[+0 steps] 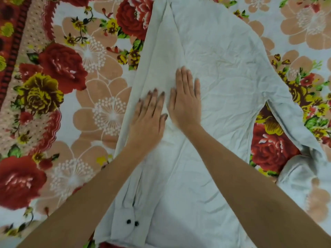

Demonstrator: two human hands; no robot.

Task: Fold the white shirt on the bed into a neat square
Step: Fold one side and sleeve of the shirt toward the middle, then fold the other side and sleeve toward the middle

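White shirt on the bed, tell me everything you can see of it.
The white shirt lies spread flat on the floral bedspread. Its fabric is thin and creased and looks like cotton. One sleeve is folded inward along the side at the picture's left, and its cuff, with two dark buttons, lies near the viewer. The other sleeve trails out to the right, its end crumpled. The left hand and right hand rest flat, side by side, on the folded part.

I see both my left hand (149, 115) and right hand (184, 101) pressed flat, side by side, at frame centre on the white shirt (223, 68) spread over the floral bedspread (71, 86).
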